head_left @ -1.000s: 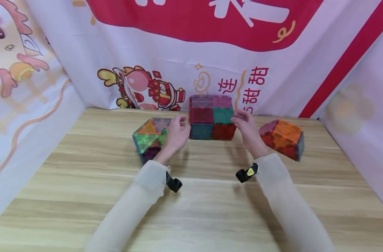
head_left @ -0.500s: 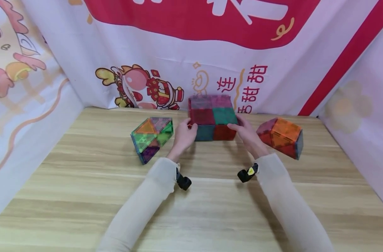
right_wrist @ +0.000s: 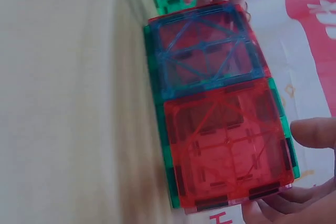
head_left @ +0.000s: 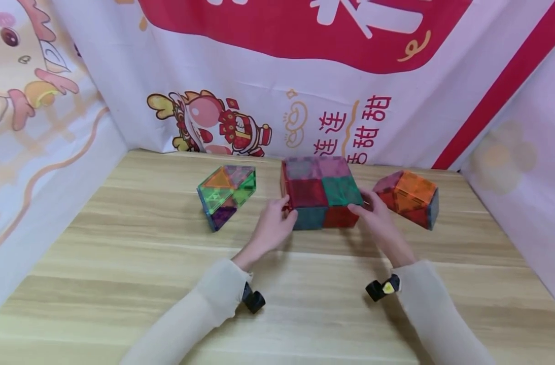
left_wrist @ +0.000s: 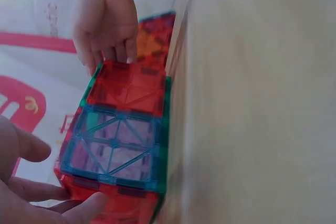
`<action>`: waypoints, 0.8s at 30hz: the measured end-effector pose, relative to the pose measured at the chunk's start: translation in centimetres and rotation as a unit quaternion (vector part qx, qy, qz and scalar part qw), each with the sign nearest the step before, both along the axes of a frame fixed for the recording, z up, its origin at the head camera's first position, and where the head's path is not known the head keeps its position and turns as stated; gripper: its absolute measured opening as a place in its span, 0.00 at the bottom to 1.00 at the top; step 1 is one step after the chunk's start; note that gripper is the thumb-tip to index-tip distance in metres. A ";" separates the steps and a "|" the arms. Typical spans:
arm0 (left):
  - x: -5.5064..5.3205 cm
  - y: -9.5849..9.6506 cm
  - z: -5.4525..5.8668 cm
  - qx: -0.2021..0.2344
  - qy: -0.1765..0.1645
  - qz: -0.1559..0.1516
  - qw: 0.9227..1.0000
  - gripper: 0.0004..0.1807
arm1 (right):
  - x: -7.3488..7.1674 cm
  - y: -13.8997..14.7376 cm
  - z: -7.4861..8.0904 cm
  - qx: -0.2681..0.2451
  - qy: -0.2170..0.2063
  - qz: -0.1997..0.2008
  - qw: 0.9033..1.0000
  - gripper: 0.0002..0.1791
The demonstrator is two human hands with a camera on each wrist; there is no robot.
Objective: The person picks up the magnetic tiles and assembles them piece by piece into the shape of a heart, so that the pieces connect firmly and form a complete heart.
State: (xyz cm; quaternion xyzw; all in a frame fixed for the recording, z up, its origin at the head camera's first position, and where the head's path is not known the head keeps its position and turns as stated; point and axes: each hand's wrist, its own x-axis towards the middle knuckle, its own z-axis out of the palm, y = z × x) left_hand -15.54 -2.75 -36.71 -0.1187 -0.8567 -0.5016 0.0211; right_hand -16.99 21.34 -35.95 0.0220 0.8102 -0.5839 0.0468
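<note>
A box of see-through magnetic tiles (head_left: 307, 193) stands in the middle of the head view, between my two hands. Its top shows grey, pink, dark red and green squares; the front has a blue tile (left_wrist: 113, 145) beside a red tile (right_wrist: 228, 142). My left hand (head_left: 273, 223) holds the box's left end, thumb by the front corner. At the right end my right hand (head_left: 379, 218) holds it, thumb at the top front edge and fingers along the side. In the left wrist view, the right hand's fingers (left_wrist: 107, 51) lie against the far end.
A multicoloured magnetic-tile piece (head_left: 224, 195) lies to the left on the wooden table (head_left: 122, 228). An orange and red magnetic-tile piece (head_left: 410, 197) stands close to the right hand. A printed cloth (head_left: 241, 66) hangs behind the table, with more cloth along both sides.
Both hands have come onto the ends of the box. The box has moved away from the back cloth, nearer to me and slightly right. The side pieces stay on the table.
</note>
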 end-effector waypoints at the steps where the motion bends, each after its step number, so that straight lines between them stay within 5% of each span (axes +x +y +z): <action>1: 0.5 -0.1 0.0 0.006 -0.002 -0.002 1.000 0.27 | 0.5 -0.1 -0.1 0.012 0.005 -0.007 1.000 0.33; 6: 2.5 -0.9 -0.2 0.012 -0.012 -0.015 1.000 0.26 | 2.3 -0.2 -0.2 0.046 0.013 -0.034 0.998 0.31; 11: 2.9 -3.1 1.4 -0.029 0.008 -0.023 0.999 0.20 | 2.2 0.3 0.1 0.048 0.015 -0.001 0.999 0.33; 17: 1.6 -7.9 3.5 -0.059 0.109 0.047 0.991 0.11 | 1.1 0.8 0.1 0.017 -0.007 0.023 1.000 0.37; 21: -0.3 -12.3 3.2 -0.044 0.101 0.118 0.987 0.14 | 0.7 0.9 -0.1 0.010 -0.020 0.028 0.999 0.35; 24: -1.9 -15.4 2.1 -0.038 0.051 0.143 0.988 0.20 | 0.5 0.8 -0.2 0.002 -0.017 0.034 0.999 0.34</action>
